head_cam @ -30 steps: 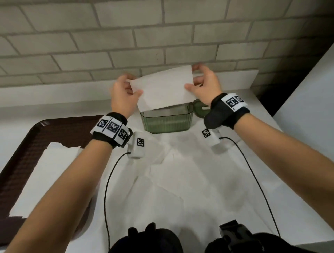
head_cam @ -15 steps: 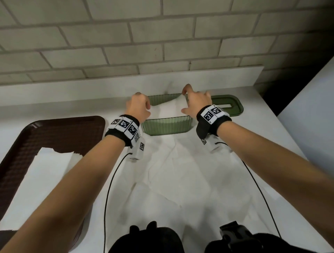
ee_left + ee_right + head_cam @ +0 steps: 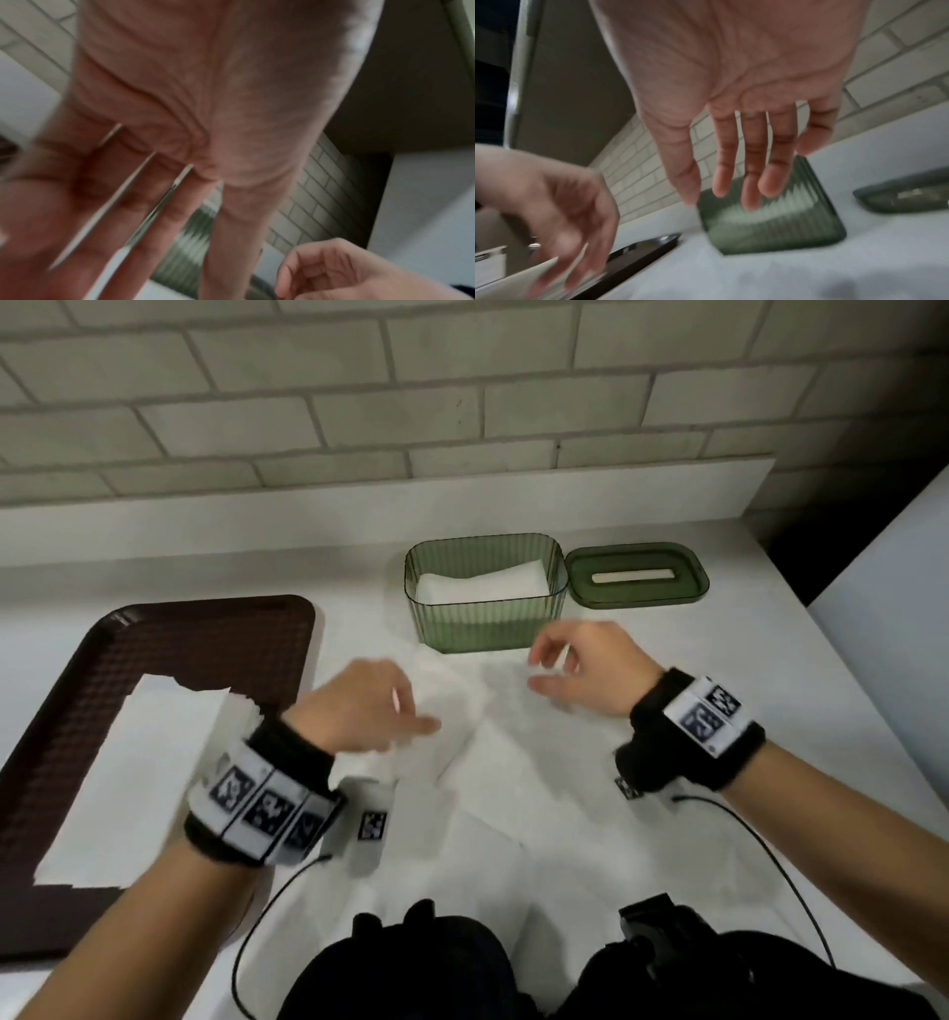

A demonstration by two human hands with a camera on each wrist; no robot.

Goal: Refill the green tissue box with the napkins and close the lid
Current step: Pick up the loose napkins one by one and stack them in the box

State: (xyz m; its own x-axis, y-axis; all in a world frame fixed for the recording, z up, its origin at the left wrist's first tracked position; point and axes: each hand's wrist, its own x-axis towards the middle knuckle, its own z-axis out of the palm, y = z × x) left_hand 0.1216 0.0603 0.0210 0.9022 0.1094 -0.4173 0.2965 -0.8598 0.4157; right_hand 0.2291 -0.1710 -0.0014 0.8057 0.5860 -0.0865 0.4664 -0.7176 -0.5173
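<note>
The green tissue box [image 3: 485,593] stands open at the back of the white tabletop [image 3: 590,839], white napkins [image 3: 482,580] lying inside. Its lid [image 3: 637,575] lies flat just to its right. My left hand [image 3: 359,706] and right hand [image 3: 585,667] hover in front of the box, fingers loose, holding nothing. More napkins [image 3: 128,788] lie on a brown tray [image 3: 215,639] at my left.
</note>
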